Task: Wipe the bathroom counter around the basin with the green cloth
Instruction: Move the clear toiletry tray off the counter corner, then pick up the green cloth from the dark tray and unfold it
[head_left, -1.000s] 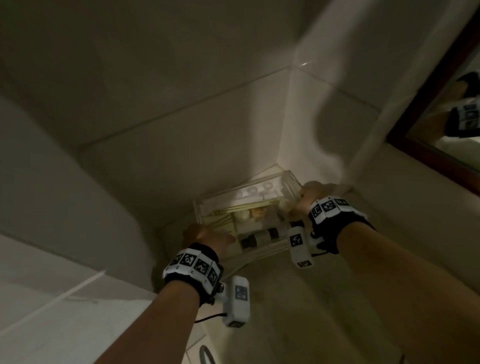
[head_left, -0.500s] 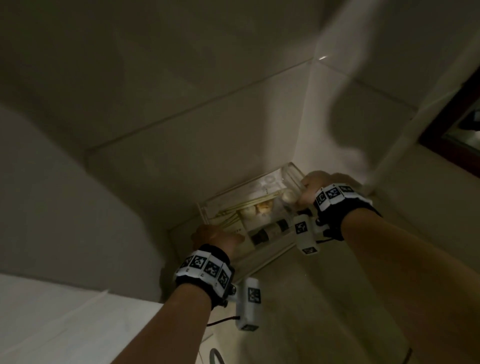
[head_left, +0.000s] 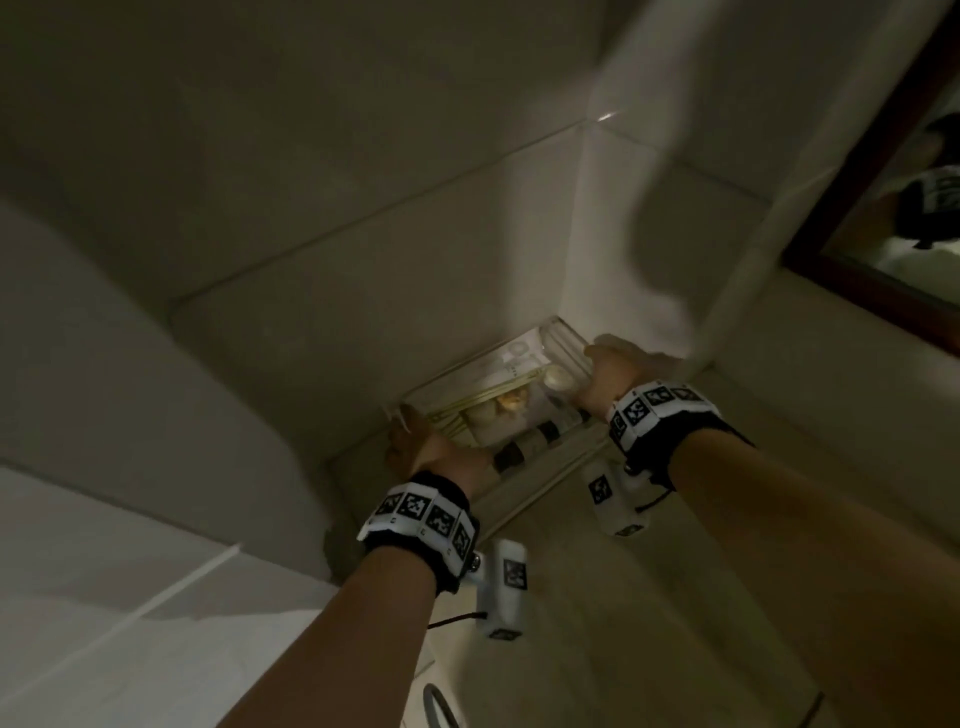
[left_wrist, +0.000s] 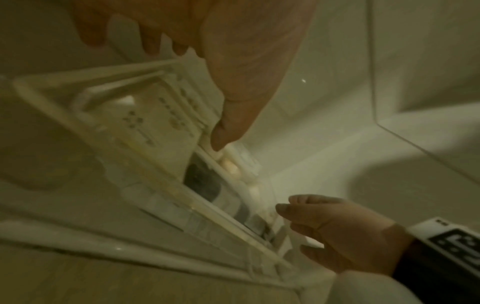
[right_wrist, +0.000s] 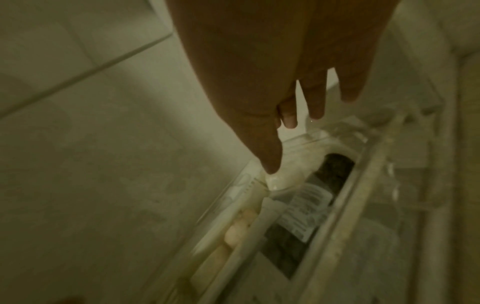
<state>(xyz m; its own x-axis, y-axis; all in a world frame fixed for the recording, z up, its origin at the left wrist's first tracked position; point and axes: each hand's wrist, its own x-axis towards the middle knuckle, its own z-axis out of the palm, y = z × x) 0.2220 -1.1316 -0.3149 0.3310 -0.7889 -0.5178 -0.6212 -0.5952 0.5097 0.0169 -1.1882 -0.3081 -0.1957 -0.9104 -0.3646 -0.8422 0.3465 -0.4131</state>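
A dim bathroom corner, pale tiled walls (head_left: 322, 218) on the left and behind, a beige counter (head_left: 613, 597) running toward the corner, and a dark-framed mirror (head_left: 878, 270) at the far right. A clear tray (head_left: 498, 384) of toiletries sits pushed into the corner, with a dark-capped bottle (head_left: 530, 441) lying along its near side. The left hand (head_left: 415, 447) grips the tray's left end, thumb inside the rim and fingers curled over the outer wall; the forearm reaches up from below, wrist banded. The right hand (head_left: 618, 374) grips the right end, thumb on the rim, fingers down the outside wall, arm stretched in from the lower right. The green cloth shows in no view, and the basin cannot be made out
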